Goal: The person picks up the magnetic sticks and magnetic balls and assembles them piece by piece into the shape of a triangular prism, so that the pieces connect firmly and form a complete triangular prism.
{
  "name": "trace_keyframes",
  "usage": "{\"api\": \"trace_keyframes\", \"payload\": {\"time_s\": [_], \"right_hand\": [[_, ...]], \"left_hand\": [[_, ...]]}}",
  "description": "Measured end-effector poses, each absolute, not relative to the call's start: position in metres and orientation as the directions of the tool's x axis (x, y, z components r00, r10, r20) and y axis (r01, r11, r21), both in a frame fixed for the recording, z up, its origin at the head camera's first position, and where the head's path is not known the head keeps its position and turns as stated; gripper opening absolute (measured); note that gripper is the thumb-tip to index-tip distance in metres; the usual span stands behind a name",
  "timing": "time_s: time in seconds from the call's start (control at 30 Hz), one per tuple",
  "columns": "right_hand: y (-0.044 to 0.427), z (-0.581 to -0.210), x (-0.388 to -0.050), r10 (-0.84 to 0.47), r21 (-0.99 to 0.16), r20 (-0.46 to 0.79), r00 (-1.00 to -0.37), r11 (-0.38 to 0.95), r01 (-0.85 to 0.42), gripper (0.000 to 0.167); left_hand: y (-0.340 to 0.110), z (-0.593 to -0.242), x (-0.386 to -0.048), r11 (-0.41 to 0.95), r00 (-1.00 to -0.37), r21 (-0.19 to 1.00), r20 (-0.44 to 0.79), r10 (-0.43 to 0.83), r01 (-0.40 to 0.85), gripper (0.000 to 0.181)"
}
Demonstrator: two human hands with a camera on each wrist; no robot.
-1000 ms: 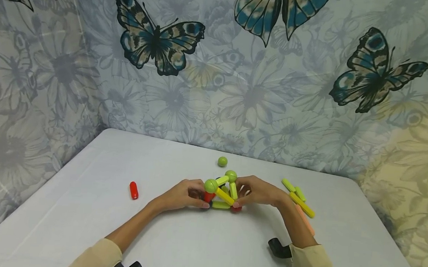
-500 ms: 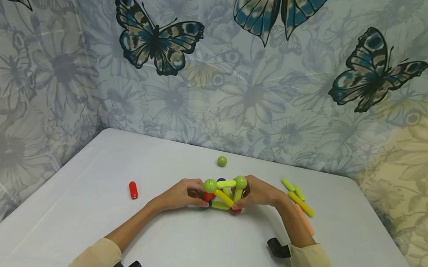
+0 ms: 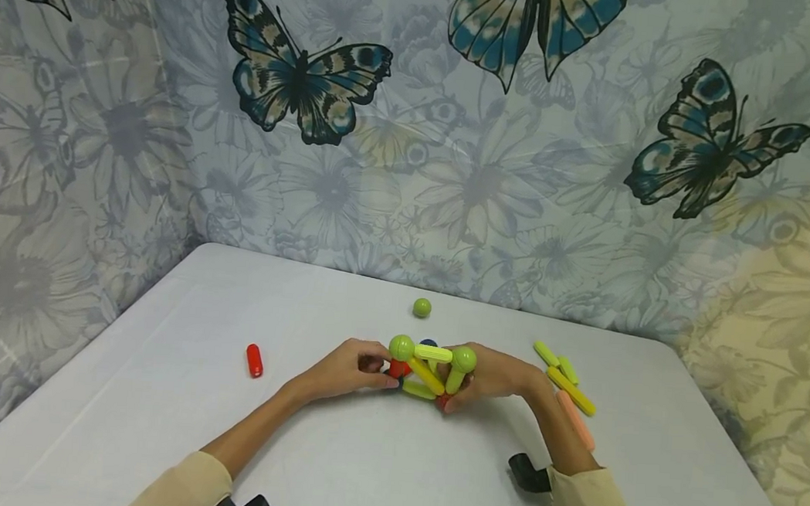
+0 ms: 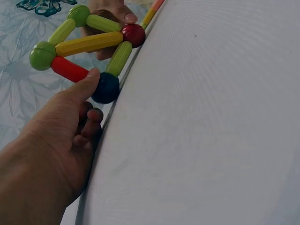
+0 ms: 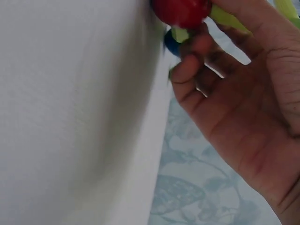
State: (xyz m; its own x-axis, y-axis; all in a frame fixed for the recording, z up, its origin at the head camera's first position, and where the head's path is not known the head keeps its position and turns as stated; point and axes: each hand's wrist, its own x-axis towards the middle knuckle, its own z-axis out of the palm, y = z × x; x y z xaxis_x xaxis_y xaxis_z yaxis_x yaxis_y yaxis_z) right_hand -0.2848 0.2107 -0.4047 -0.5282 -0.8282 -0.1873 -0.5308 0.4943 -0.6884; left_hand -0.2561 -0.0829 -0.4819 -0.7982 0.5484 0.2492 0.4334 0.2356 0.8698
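Between both hands stands a ball-and-rod structure, with green balls, a yellow rod (image 3: pixel 427 376), short green rods and a red rod (image 4: pixel 69 69). My left hand (image 3: pixel 342 369) holds its left side; in the left wrist view the thumb lies by a dark blue ball (image 4: pixel 107 88) at the end of the red rod. On the other side, my right hand (image 3: pixel 502 371) grips near the red ball (image 4: pixel 133 36) at the bottom right corner. In the right wrist view, fingers of the right hand (image 5: pixel 248 103) curl beside that red ball, and part of the structure is out of frame.
A loose green ball (image 3: pixel 422 307) lies behind the structure on the white table (image 3: pixel 336 465). Off to the left is a loose red rod (image 3: pixel 254 361). Loose green rods (image 3: pixel 546 353), a yellow rod (image 3: pixel 571 391) and an orange rod (image 3: pixel 575 420) lie by the right forearm.
The structure's upper right green ball has swung right and toward me, with its rods. My right hand has shifted slightly lower around the red ball. The left hand stays nearly in place.
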Motion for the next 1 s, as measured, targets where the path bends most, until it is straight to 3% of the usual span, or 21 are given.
{"api": "trace_keyframes", "payload": {"time_s": [0.17,0.3,0.43,0.53,0.6,0.7,0.8,0.87,0.93,1.0], "right_hand": [[0.215,-0.391,-0.276,-0.824,-0.651,-0.311,-0.473,0.547,-0.526,0.029],[0.203,-0.381,-0.263,-0.831,-0.676,-0.417,-0.369,0.555,-0.485,0.029],[0.183,-0.377,-0.251,-0.843,-0.755,-0.487,-0.227,0.537,-0.376,0.051],[0.179,-0.374,-0.248,-0.861,-0.81,-0.473,-0.189,0.509,-0.29,0.056],[0.184,-0.371,-0.249,-0.861,-0.811,-0.456,-0.226,0.506,-0.293,0.04],[0.197,-0.368,-0.253,-0.81,-0.743,-0.445,-0.382,0.572,-0.348,0.021],[0.208,-0.372,-0.261,-0.701,-0.629,-0.435,-0.566,0.686,-0.366,0.022],[0.21,-0.379,-0.268,-0.646,-0.6,-0.393,-0.654,0.719,-0.349,0.031],[0.21,-0.387,-0.274,-0.639,-0.608,-0.341,-0.689,0.709,-0.357,0.04],[0.21,-0.394,-0.279,-0.664,-0.633,-0.297,-0.686,0.675,-0.379,0.039]], "left_hand": [[-0.081,-0.481,-0.256,0.237,-0.829,0.892,0.221,0.513,0.385,0.035],[-0.081,-0.479,-0.254,0.214,-0.766,0.892,0.194,0.613,0.398,0.057],[-0.08,-0.476,-0.251,0.279,-0.705,0.845,0.153,0.692,0.457,0.073],[-0.079,-0.476,-0.249,0.308,-0.72,0.83,0.153,0.677,0.466,0.064],[-0.078,-0.477,-0.248,0.306,-0.743,0.834,0.173,0.647,0.46,0.054],[-0.077,-0.478,-0.25,0.279,-0.779,0.844,0.23,0.583,0.458,0.037],[-0.077,-0.48,-0.252,0.259,-0.798,0.847,0.274,0.536,0.465,0.027],[-0.078,-0.481,-0.252,0.256,-0.803,0.846,0.288,0.522,0.469,0.025],[-0.078,-0.482,-0.253,0.255,-0.802,0.845,0.289,0.522,0.471,0.024],[-0.077,-0.482,-0.253,0.261,-0.804,0.847,0.279,0.525,0.464,0.024]]}}
